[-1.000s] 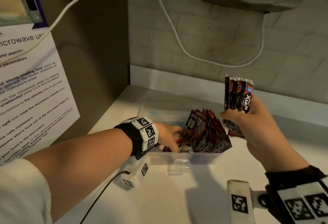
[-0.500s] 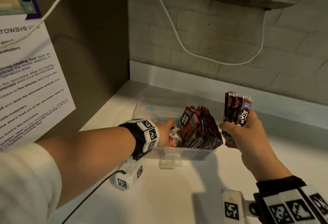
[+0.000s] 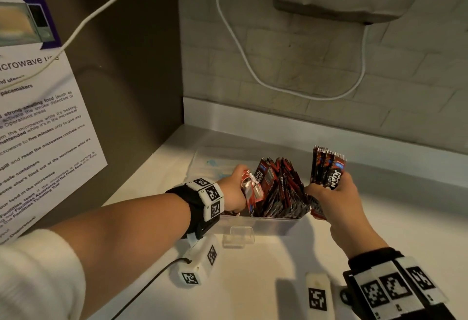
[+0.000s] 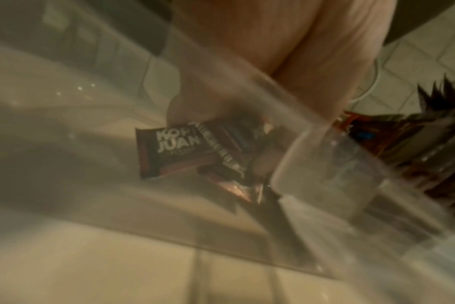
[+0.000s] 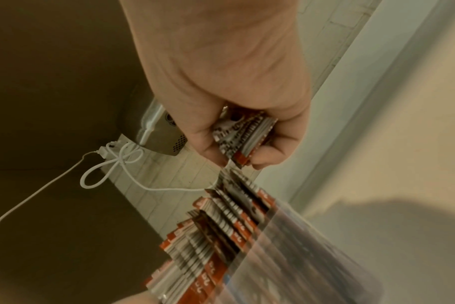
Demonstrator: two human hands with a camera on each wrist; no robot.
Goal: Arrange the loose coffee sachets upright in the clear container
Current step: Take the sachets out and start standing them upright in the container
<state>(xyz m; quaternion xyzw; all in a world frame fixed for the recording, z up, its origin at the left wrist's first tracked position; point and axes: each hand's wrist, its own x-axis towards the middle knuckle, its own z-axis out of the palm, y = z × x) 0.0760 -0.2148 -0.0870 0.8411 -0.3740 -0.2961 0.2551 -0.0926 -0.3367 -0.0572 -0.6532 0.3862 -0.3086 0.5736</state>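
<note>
Loose red-and-black foil coffee sachets [image 3: 249,189] now up out of the left end of the clear plastic container [image 3: 260,226], a small crumpled handful pinched in the left hand [image 3: 231,194]. A moment ago that hand was down flat in the bin, digging; now lifted, fingers curled round the packets, same grip visible through the wall in the left wrist view [image 4: 187,152]. Right beside them, the row of dark sachets already standing [image 3: 281,189], fanned and leaning a bit, filling the middle and right of the bin.

Right hand [image 3: 331,195] lower than before, closed round a squared-up bundle of upright sachets [image 3: 328,167], bottom edge just at the right end of the container, touching or not, can't tell.

Probably means last strays fished out, left end freed up, bundle about to go in.

White countertop [image 3: 253,281] underneath, white cable [image 3: 240,48] looping on the tiled wall, microwave notice [image 3: 38,129] off to the left.
</note>
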